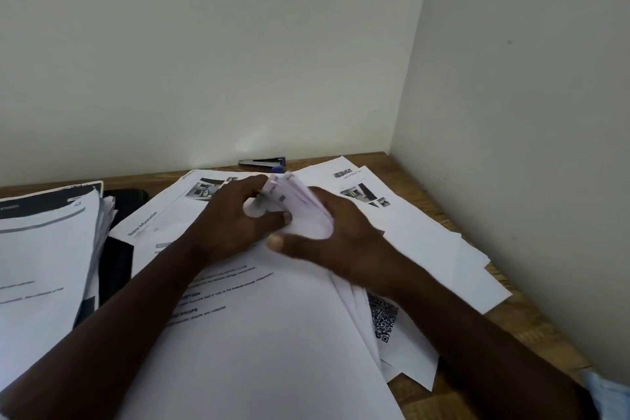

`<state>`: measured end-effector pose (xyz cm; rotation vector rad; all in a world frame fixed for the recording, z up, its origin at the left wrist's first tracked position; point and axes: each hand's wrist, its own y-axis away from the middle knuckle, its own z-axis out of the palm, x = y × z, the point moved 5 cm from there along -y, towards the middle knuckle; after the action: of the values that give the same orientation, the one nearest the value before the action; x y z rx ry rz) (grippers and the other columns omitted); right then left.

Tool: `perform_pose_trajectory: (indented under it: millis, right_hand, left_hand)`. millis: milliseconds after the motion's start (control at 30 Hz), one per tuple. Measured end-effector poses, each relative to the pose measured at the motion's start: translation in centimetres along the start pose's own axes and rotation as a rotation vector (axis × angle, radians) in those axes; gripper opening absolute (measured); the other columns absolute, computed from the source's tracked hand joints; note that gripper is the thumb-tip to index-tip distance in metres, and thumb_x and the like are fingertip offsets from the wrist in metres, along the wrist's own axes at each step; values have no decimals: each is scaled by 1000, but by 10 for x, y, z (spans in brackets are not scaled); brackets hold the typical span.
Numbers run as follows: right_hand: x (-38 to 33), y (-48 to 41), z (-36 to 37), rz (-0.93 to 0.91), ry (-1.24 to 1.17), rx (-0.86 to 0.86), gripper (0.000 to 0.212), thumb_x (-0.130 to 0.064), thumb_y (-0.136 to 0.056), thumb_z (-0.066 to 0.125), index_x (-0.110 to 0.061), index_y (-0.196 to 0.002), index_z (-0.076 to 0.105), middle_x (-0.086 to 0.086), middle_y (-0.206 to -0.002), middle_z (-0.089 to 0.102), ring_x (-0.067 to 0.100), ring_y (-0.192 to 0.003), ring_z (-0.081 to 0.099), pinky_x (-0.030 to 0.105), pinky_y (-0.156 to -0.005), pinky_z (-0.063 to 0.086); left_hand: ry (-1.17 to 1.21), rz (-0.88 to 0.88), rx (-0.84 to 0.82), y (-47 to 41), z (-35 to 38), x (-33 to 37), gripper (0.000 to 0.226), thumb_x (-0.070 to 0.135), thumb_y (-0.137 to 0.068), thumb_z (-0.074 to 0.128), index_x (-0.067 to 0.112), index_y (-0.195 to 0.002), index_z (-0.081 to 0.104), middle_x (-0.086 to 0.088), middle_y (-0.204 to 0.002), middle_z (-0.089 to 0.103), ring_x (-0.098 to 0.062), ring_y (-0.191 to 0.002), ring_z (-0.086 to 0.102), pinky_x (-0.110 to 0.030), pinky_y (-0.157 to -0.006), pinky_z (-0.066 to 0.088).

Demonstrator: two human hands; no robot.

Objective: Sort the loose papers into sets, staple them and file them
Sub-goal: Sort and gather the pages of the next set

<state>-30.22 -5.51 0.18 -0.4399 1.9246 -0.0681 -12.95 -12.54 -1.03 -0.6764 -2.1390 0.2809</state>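
Head view, both forearms reaching in from 6 o'clock, left hand (235, 215) fingers curled pinching the curled top edge of a paper sheaf (293, 204), right hand (341, 235) gripping it from 3 o'clock, thumb pressed on top, stapler (262, 162) at 12 o'clock, stacked papers (44, 249) at 9 o'clock, wooden desk (531, 324).

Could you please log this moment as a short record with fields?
surface: wooden desk in a wall corner
left hand: gripping the far corner of the paper set
right hand: bending the same corner's sheets
stapler: by the back wall, untouched
side stack: on the left, over a dark object
loose sheets: fanned out to the right
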Motion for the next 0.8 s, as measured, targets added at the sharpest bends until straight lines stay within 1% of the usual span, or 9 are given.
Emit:
perform_pose_trajectory:
  millis: [67,133,233,300,433,533,600,700,800]
  right_hand:
    - [7,1,4,16,195,90,54,-29,-82,85,-22,-132,64,-2,-125,68,16,-116,63,37,-101,51]
    - [18,0,1,117,132,162,49,-29,-82,83,-21,-128,66,-4,-122,71,15,-113,66,40,-99,54]
    - [31,-1,-4,208,47,206,20,-23,-83,84,-28,-96,70,-10,-101,74,9,-95,71,37,-90,59]
    - [31,-2,-14,229,-58,284,23,-19,-82,86,-27,-83,64,-11,-90,73,10,-86,72,34,-80,60]
    - [18,-9,-57,153,-239,501,27,-18,-79,89,-23,-92,66,-11,-90,74,-1,-76,70,20,-67,57]
    - [-4,-15,-86,75,-361,564,47,-22,-75,91,-11,-114,69,3,-106,77,18,-94,76,31,-82,62]
    - [-26,-21,-95,-37,-412,534,44,-19,-79,88,-6,-117,71,9,-109,78,25,-101,76,40,-93,60]
    - [-69,-29,-106,-197,-368,515,21,-14,-87,81,-15,-106,74,0,-103,80,20,-100,76,34,-92,59]
    - [-108,-34,-114,-335,-312,527,23,-19,-91,79,-20,-112,70,-4,-108,78,15,-104,74,34,-93,59]
  left_hand:
    - [-10,-58,-5,-2,0,-12,57,74,-73,69,31,-111,71,10,-115,73,-17,-111,66,-52,-99,50]
    - [-91,-121,2,-3,-1,-23,86,92,-63,65,27,-119,68,8,-119,70,-19,-114,63,-49,-101,49]
    - [-102,-177,52,-1,0,-19,72,81,-65,72,33,-118,63,14,-120,64,-10,-113,58,-28,-94,46]
    - [-131,-137,194,0,-8,-5,63,74,-70,71,37,-118,59,17,-121,60,-7,-116,55,-27,-95,43]
    - [-239,-129,661,3,-43,10,72,73,-76,66,27,-131,57,4,-131,58,-20,-123,54,-43,-105,44]
    - [198,-250,521,-8,-55,11,95,69,-62,84,26,-139,49,6,-127,64,-10,-113,65,-42,-104,53]
    - [478,-292,382,-14,-56,20,106,55,-55,96,23,-143,46,3,-125,70,-11,-109,71,-44,-100,58]
    - [636,-128,433,-17,-72,51,81,27,-70,96,9,-138,57,-8,-124,73,-27,-111,73,-50,-97,59]
    - [576,70,578,-10,-101,90,65,13,-77,90,1,-132,59,-13,-125,72,-30,-114,71,-48,-97,59]
